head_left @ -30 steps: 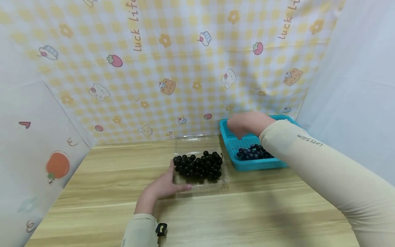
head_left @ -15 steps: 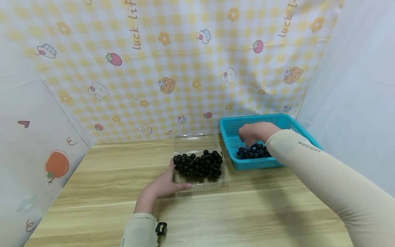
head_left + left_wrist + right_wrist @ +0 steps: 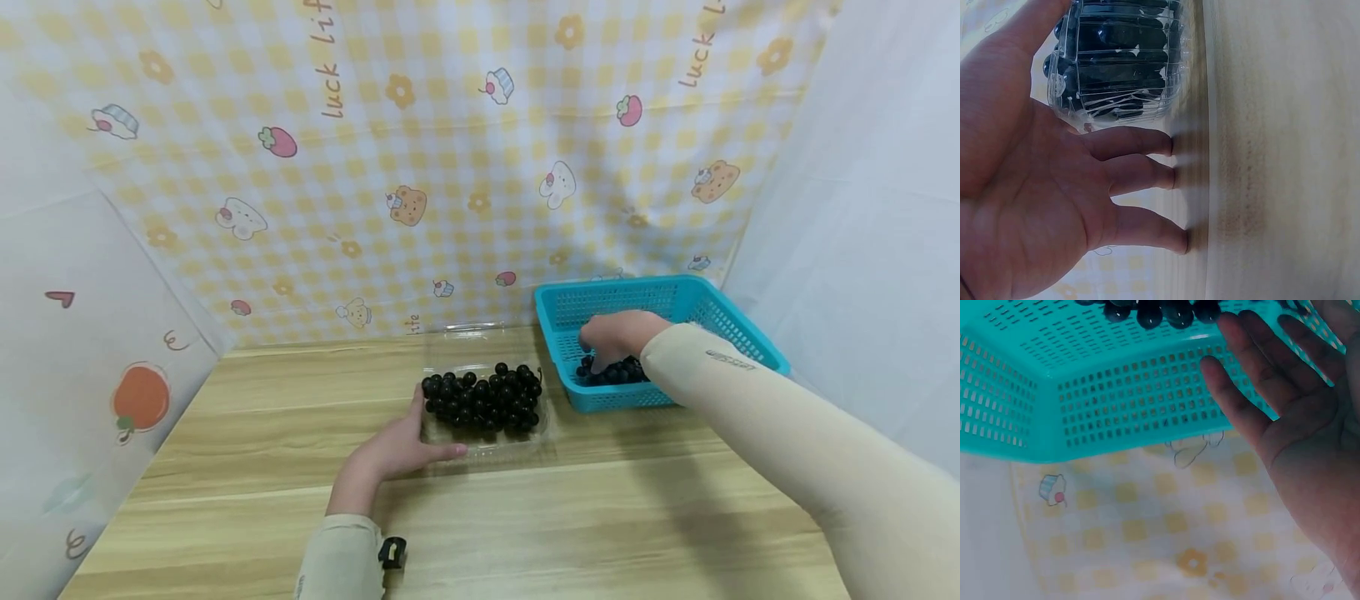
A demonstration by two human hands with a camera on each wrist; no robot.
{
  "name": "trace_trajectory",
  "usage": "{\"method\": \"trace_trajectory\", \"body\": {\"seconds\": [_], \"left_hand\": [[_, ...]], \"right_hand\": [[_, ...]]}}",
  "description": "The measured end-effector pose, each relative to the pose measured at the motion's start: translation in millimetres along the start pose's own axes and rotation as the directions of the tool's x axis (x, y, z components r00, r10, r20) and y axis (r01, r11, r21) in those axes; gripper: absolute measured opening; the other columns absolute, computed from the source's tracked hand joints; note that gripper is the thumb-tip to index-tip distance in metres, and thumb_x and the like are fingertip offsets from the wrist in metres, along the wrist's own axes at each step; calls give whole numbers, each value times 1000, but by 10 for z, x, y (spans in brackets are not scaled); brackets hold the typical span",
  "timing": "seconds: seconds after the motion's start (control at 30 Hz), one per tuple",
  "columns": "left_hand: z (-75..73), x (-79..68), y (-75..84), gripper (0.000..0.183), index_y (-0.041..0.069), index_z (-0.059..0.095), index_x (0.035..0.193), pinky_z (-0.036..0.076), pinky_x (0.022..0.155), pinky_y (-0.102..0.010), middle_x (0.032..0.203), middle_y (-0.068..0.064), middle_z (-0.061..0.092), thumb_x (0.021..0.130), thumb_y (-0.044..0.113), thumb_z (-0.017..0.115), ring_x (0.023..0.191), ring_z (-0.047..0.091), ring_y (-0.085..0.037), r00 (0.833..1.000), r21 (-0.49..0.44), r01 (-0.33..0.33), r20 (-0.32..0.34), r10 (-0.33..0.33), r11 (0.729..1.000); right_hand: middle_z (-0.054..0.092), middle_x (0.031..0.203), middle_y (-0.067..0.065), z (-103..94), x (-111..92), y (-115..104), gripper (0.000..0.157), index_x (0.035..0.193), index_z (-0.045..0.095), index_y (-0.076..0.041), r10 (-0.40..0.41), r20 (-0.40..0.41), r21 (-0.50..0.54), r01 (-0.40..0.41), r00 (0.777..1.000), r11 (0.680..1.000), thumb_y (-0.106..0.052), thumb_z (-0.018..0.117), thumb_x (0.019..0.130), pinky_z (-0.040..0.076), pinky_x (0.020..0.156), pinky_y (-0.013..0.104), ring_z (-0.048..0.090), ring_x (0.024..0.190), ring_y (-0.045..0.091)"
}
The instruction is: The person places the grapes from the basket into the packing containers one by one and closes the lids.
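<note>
A bunch of dark grapes lies in a clear plastic clamshell box on the table, its clear lid folded back behind. My left hand spreads around the box's left front corner, thumb along the front. In the left wrist view its fingers are nearly straight, tips down at the tabletop. My right hand reaches into the blue basket, over a second bunch of grapes. From the right wrist view, its fingers look extended, tips beside the hanging grapes.
The basket stands right of the box, against the yellow checked cloth backdrop. White cloth walls rise at left and right. Wood-grain tabletop extends in front of both containers and to their left.
My right hand has dropped from above the basket's back part forward and down to the grapes inside it. The left hand and the box have stayed in place.
</note>
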State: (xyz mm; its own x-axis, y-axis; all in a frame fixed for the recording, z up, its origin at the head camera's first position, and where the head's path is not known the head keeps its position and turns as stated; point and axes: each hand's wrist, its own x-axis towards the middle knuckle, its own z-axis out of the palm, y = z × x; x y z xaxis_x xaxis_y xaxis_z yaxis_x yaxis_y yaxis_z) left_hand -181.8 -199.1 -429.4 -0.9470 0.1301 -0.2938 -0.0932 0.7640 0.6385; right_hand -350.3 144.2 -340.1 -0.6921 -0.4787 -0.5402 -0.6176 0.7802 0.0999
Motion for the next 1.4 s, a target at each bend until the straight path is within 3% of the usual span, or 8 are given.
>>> {"method": "trace_trajectory", "body": {"seconds": [0.1,0.17,0.27,0.37,0.53,0.83,1.1,1.4], "left_hand": [[9,-4,-11,141,11,-15,169,48,117,-62,162,-31,46,83,67,81,128,66,-46,1000,6,-4,2,4,1000],[14,-14,-14,141,11,-15,169,48,117,-62,162,-31,46,83,67,81,129,66,-45,1000,3,-3,4,3,1000],[23,-23,-14,141,11,-15,169,50,115,-62,161,-31,47,83,67,82,125,68,-44,1000,-1,-1,8,1,1000],[27,-23,-5,141,11,-15,170,49,115,-62,162,-31,46,83,67,81,125,69,-43,1000,-7,4,8,-4,1000],[29,5,-3,140,12,-15,170,45,120,-62,164,-30,43,83,67,81,135,62,-47,1000,-16,5,8,-5,1000],[36,8,-17,140,12,-16,169,44,120,-62,165,-30,41,84,67,81,137,60,-48,1000,-16,-6,8,6,1000],[20,12,5,140,13,-15,169,45,120,-62,165,-29,42,83,68,81,137,60,-48,1000,-16,-1,8,1,1000],[-3,19,-6,140,13,-15,170,47,118,-62,164,-30,44,84,69,80,132,64,-46,1000,2,-1,9,1,1000]], "right_hand": [[74,111,4,24,57,-38,21,116,74,-13,-18,18,-9,18,1000,1000,-29,74,102,59,82,39,69,97,21],[68,94,1,45,97,-55,14,100,72,-15,-20,30,-6,20,999,1000,-29,75,102,51,73,34,60,80,15],[57,81,0,66,139,-61,29,80,58,-19,-18,25,-27,18,1000,999,-28,75,102,42,68,33,47,70,14],[45,74,-2,77,184,-48,41,72,45,-21,-20,0,-51,20,1000,998,-21,71,104,39,66,34,41,66,14],[35,68,-2,101,228,-29,43,71,40,-21,-57,-47,-48,55,997,997,-8,62,105,35,63,34,36,64,15],[53,76,0,163,172,-68,31,76,54,-19,8,-38,-147,-13,999,989,-5,73,96,34,60,32,39,68,16],[41,70,-1,243,199,-39,36,74,46,-19,-6,13,6,6,1000,1000,-2,61,102,33,63,33,38,67,17],[36,69,-3,256,222,-14,41,73,41,-21,-44,-7,62,44,999,997,1,58,103,34,61,31,37,65,15]]}}
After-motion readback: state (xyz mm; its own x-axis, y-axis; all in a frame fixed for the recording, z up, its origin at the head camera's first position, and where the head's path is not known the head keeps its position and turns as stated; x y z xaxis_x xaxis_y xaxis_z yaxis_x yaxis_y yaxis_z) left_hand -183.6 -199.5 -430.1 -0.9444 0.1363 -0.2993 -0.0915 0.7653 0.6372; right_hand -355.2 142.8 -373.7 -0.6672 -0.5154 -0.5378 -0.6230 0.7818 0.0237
